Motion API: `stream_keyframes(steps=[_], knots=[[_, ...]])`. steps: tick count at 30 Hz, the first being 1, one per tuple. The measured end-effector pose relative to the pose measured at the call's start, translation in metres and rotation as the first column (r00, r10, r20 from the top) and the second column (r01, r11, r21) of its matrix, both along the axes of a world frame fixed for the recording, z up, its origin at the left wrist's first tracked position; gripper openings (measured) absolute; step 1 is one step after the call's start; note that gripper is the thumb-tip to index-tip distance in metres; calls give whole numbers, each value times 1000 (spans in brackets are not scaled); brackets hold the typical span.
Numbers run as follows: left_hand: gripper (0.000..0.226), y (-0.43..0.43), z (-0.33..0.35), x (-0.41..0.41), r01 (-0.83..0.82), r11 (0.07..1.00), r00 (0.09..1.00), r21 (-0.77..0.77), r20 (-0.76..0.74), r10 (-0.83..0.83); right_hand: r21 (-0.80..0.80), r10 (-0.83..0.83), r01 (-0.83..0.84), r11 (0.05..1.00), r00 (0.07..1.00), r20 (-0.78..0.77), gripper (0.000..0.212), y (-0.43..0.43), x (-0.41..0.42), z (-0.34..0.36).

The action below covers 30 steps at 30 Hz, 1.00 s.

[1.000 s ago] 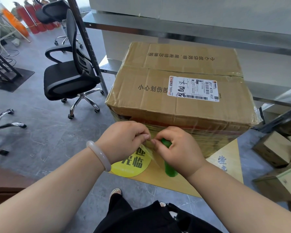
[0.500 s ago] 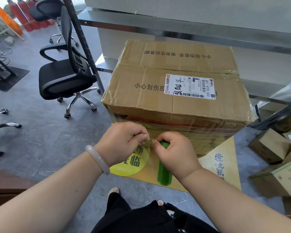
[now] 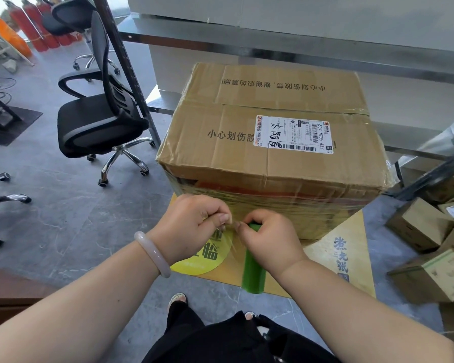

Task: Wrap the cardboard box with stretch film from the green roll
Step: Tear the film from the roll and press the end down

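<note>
Cardboard box (image 3: 247, 158) stands on a yellow printed mat (image 3: 328, 258) on the grey, stone-patterned floor (image 3: 63, 218), right of centre and just beyond the person's hands. It has hardly shifted in the view over the last second. Both hands have stayed together at the lower near face of the box. More of the green roll (image 3: 252, 273) now shows below the right hand (image 3: 270, 239), and it hangs closer to upright than before.

The left hand (image 3: 192, 226), with a smooth pale bangle (image 3: 152, 254) on its wrist, pinches the loose edge of the stretch film (image 3: 232, 248) between thumb and forefinger. The right hand is curled round the upper end of the roll, and its thumb tip nearly meets the left thumb; whether it also nips the film is hard to tell.

The box is matte brown corrugated board with taped seams and black printed characters. A white shipping label (image 3: 294, 134) lies flat on its top. Glossy, wrinkled bands of film already cover its near side. The roll is a slim, smooth cylinder. A black mesh office chair (image 3: 97, 121) stands far left, and small cartons (image 3: 417, 226) lie to the right.
</note>
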<state>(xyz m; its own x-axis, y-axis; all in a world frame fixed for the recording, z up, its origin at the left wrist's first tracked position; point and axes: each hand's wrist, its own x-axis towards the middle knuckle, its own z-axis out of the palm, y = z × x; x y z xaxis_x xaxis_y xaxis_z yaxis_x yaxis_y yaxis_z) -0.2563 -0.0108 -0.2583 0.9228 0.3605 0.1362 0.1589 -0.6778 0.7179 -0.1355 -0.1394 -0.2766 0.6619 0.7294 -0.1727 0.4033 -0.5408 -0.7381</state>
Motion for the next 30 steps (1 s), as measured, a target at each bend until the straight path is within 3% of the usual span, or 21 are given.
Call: stream_keyframes(steps=[2,5,9,15,21,26,30], knots=[[20,1,6,-1,-41,985,997,-166,55,51,-112,-46,41,993,998,-37,13,-5,10,-14],[28,16,24,-6,-124,917,968,-378,157,196,-282,-168,151,947,985,-38,14,-35,32,-37],[18,26,25,-6,-147,936,988,-319,-5,154,-242,-120,102,965,991,-59,12,-52,32,-37],[33,12,25,7,-118,980,984,-161,-151,93,-219,84,-68,973,994,64,20,-44,31,-35],[33,10,27,6,-130,973,974,-188,-206,91,-169,264,-236,957,951,164,22,-57,24,-67],[32,11,28,6,-140,969,964,-201,-252,87,-202,281,-240,949,938,203,41,-70,26,-96],[21,12,33,10,-119,967,957,-226,-287,51,-228,342,-274,934,870,355,34,-68,21,-94]])
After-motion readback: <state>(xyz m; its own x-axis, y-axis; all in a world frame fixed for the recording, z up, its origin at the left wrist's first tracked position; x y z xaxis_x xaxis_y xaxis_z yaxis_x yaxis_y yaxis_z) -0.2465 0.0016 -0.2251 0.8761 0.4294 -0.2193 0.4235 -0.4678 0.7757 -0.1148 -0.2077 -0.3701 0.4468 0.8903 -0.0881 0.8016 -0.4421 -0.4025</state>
